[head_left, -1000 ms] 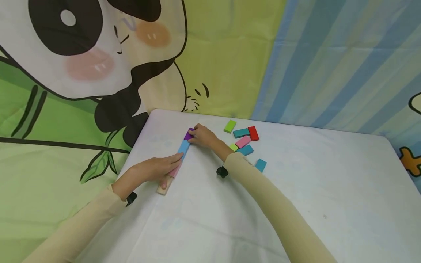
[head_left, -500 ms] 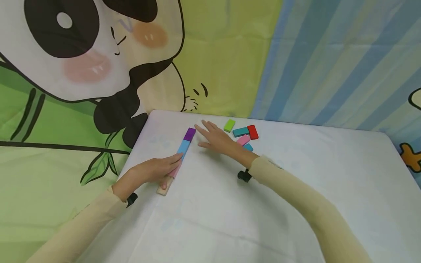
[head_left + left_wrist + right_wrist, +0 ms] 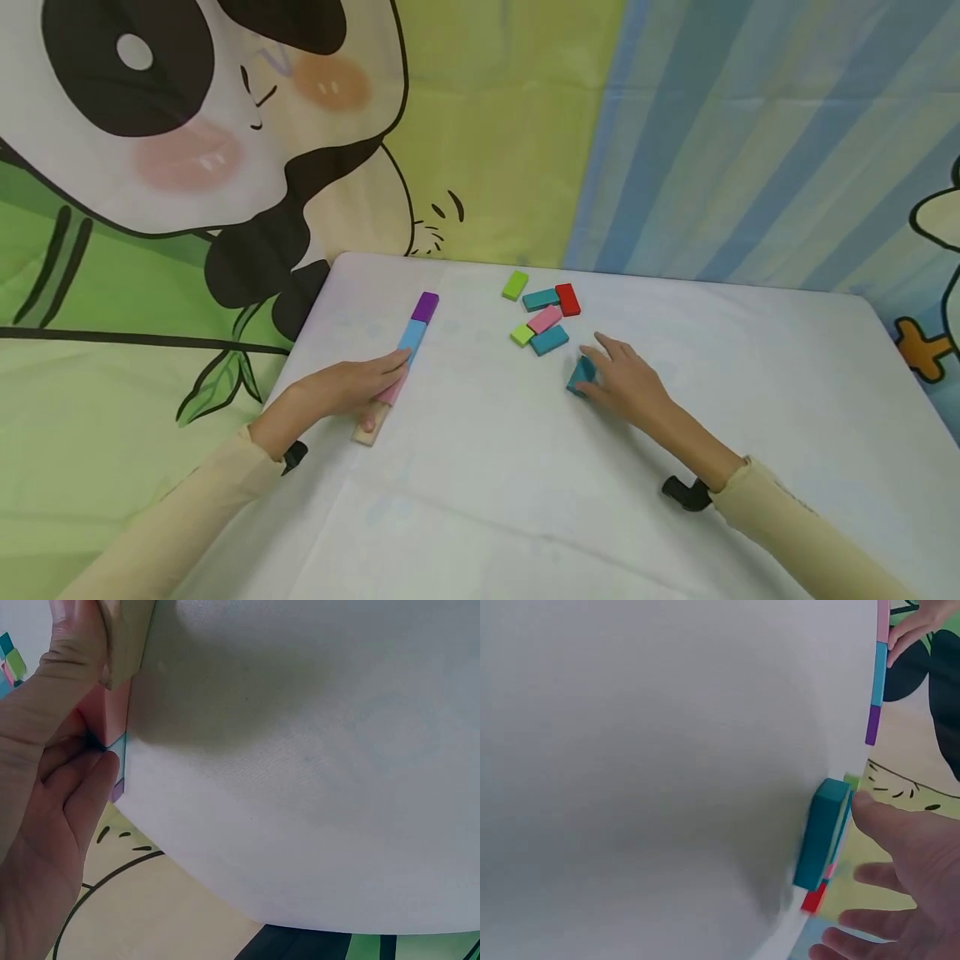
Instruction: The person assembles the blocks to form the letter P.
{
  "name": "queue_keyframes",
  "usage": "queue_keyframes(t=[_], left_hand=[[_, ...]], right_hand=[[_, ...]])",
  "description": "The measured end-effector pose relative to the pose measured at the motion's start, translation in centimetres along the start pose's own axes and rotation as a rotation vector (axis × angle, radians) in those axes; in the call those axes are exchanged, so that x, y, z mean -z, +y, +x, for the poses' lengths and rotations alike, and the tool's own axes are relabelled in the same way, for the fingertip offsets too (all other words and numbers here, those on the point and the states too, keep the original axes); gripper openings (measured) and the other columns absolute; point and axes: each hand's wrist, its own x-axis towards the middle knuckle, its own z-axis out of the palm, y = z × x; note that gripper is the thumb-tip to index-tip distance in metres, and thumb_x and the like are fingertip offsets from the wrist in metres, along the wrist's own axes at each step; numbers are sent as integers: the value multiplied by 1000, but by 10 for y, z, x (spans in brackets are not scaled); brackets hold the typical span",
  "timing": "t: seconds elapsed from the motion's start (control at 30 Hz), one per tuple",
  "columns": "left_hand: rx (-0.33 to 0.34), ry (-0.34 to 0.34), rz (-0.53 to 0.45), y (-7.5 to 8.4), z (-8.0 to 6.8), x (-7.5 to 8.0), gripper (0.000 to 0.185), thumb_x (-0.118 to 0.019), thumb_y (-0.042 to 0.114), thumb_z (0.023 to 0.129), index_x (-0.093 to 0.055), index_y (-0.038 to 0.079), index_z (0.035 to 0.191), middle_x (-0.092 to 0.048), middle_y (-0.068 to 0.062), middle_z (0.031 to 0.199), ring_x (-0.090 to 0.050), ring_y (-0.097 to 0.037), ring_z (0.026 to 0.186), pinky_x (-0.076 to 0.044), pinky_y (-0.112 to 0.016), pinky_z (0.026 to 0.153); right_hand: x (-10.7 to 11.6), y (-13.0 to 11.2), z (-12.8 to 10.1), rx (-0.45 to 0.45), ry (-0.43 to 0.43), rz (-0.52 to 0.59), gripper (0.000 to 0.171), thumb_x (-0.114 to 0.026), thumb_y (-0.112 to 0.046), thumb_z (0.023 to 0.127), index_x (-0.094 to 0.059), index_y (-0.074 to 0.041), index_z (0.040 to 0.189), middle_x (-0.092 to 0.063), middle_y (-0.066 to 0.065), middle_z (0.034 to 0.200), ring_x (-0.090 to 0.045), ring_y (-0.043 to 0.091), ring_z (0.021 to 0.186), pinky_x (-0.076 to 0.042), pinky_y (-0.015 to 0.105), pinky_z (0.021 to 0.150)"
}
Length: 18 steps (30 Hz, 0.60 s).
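Observation:
My left hand (image 3: pixel 352 387) rests on the near end of a row of flat blocks by the table's left edge. Its fingers lie over the pink block (image 3: pixel 395 387) and its thumb presses the bare wooden block (image 3: pixel 371 431). Beyond them in the row come a light blue block (image 3: pixel 413 336) and a purple block (image 3: pixel 425 306). In the left wrist view the thumb (image 3: pixel 71 645) lies against the wooden block (image 3: pixel 126 637). My right hand (image 3: pixel 626 383) is spread over a lone teal block (image 3: pixel 581 373). In the right wrist view its thumb (image 3: pixel 881 817) touches the teal block (image 3: pixel 821 832).
A loose cluster lies at the table's far middle: a green block (image 3: pixel 514 285), a teal block (image 3: pixel 541 299), a red block (image 3: pixel 567 299), a pink block (image 3: pixel 544 318), a small green block (image 3: pixel 522 335) and another teal block (image 3: pixel 549 339). The white table (image 3: pixel 487 500) stands against a panda backdrop.
My right hand let go of the purple block at the row's far end and swept right and nearer, onto the lone teal block. The left hand stayed on the row.

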Motion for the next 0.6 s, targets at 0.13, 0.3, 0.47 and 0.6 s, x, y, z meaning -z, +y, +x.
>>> queue_keyframes(t=[0.13,0.3,0.47,0.6], left_hand=[[0,3,16,-2,0,0,87,-76,35,77,-38,0,147,-26,-18,159,-47,-28,135,-51,-38,97],[-32,31,76,0,-1,2,84,-75,38,78,-41,-1,145,-31,-19,157,-47,-26,135,-53,-35,94],[-33,26,79,2,-2,2,84,-75,36,77,-41,-1,144,-31,-19,156,-48,-26,134,-53,-34,93],[-26,20,67,2,-2,3,87,-75,38,76,-40,-2,145,-30,-19,157,-50,-25,131,-53,-34,94]], right_hand=[[-6,8,-12,-21,-4,61,57,-72,-37,86,-60,-8,132,-48,23,144,-46,43,130,-51,59,93],[-13,9,-13,-11,32,106,59,-76,-39,82,-62,-5,128,-59,21,132,-56,39,121,-53,54,93],[-16,9,-11,45,79,96,58,-78,-37,80,-65,-2,123,-65,19,121,-61,34,112,-55,48,91],[-12,9,-7,118,154,112,56,-80,-32,79,-65,-2,124,-64,19,124,-61,35,115,-55,47,91]])
